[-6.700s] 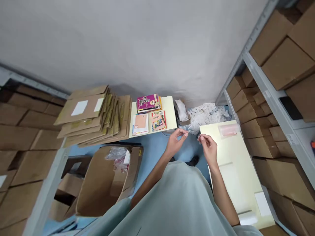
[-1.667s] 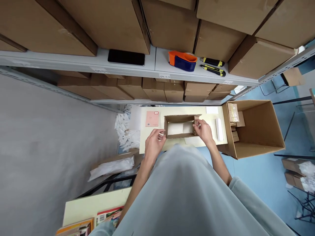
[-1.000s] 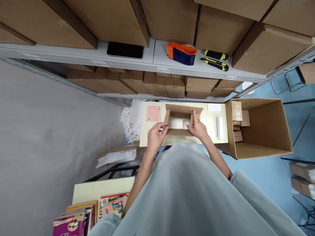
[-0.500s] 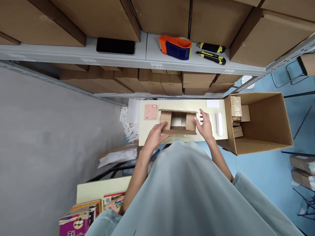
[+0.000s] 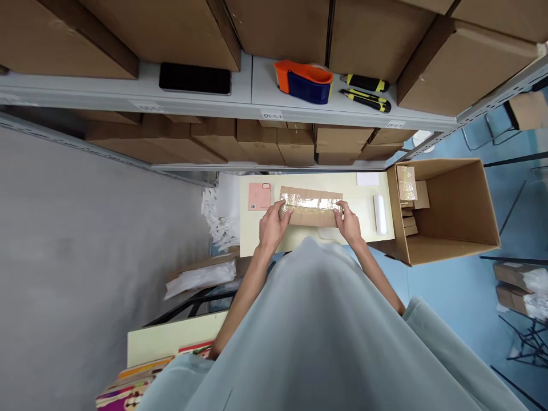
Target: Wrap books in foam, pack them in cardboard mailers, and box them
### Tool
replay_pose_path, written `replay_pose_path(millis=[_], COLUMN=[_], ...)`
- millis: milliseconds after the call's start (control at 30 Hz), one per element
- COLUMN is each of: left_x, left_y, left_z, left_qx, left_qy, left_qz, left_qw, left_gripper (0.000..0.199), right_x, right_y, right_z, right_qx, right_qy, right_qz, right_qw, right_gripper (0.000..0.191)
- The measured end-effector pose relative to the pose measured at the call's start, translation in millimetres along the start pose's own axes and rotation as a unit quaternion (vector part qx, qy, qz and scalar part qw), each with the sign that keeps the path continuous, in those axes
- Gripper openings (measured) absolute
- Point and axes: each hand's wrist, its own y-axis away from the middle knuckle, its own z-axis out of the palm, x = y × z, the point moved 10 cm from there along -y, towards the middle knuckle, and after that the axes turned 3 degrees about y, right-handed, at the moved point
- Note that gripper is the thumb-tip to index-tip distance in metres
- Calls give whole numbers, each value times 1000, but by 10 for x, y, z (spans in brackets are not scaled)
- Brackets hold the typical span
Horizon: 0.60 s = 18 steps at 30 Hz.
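Observation:
A small cardboard box [image 5: 311,216] is between my hands over the cream table [image 5: 252,240], with a taped face turned up and shiny clear tape along it. My left hand [image 5: 273,225] grips its left end, thumb and fingers closed on the edge. At the right end, my right hand [image 5: 348,221] holds it the same way. To the left of the box lies a pink square card or booklet [image 5: 259,197]. A white roll [image 5: 380,214] and a white paper [image 5: 367,179] lie to the right.
A large open carton [image 5: 454,214] with smaller boxes inside stands at the table's right end. The shelf [image 5: 252,103] above the table holds a phone [image 5: 194,79], an orange-and-blue tape dispenser [image 5: 305,83] and cutters [image 5: 366,91]. Books [image 5: 132,388] lie at lower left.
The box had its open side facing up; now a taped face is up. My right hand has closed on the right end, and my left hand has shifted its grip.

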Motion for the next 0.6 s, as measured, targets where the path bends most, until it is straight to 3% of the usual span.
replay_pose_path(millis=[200,500,600], left_x=[-74,-313,-452], left_y=[56,-313,-423], left_z=[-82,301,373], left_qx=[9,40,36], left_qy=[-2,141,147], left_qz=[-5,-29,-46], left_qw=[1000,989,987], left_gripper=[40,29,25], right_x=[-154,-54,-34], right_y=[-52,-295,-412], right_z=[-23,57,211], right_qx=[-13,-11,-30], right_qy=[67,78,64], right_qz=[-9,33,25], right_qw=[998,996,997], right_gripper=[42,46,45])
